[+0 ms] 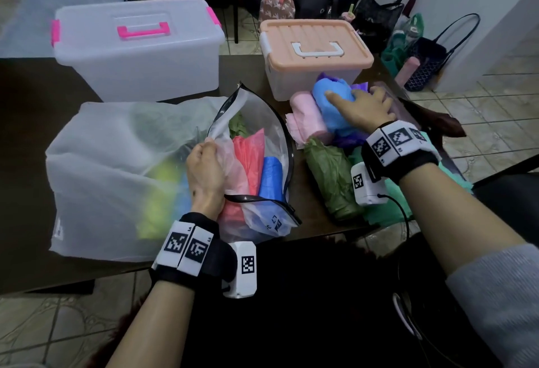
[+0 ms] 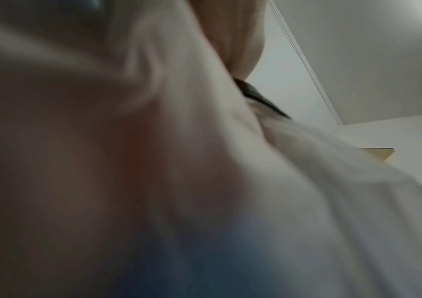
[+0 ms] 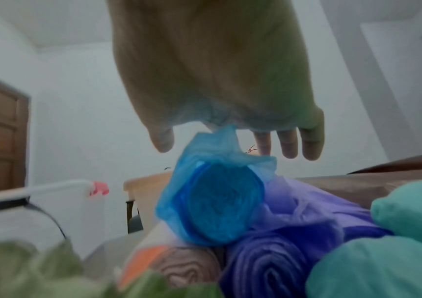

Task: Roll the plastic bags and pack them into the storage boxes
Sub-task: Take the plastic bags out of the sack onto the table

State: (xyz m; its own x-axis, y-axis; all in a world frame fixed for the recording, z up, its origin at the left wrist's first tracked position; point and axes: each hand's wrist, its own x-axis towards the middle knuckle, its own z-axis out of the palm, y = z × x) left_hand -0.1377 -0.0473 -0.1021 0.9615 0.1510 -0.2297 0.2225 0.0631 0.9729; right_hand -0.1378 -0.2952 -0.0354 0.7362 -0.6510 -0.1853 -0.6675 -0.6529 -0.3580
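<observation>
Blue rolled plastic bag (image 1: pixel 335 105) lies on top of a pile of rolls at the right of the dark worktop (image 1: pixel 29 134), just in front of the clear storage box with peach lid (image 1: pixel 315 46). Long axis runs roughly near-to-far; in the right wrist view its spiral end (image 3: pixel 217 203) faces the camera, loose flap at the top. Right hand (image 1: pixel 361 108) lies over the roll, fingers fairly straight, thumb against its far end. Pink roll (image 1: pixel 306 116) touches it on the left; purple roll (image 3: pixel 276 266) and teal roll (image 3: pixel 383 268) beside it; green roll (image 1: pixel 329 175) nearer the person.

Left hand (image 1: pixel 204 172) pinches the rim of a clear zip pouch with black edge (image 1: pixel 262 122), holding it up. Pouch holds red and blue bags. Frosted white bag (image 1: pixel 116 169) to its left. Clear storage box with pink latches (image 1: pixel 137 49) at far left, lid shut.
</observation>
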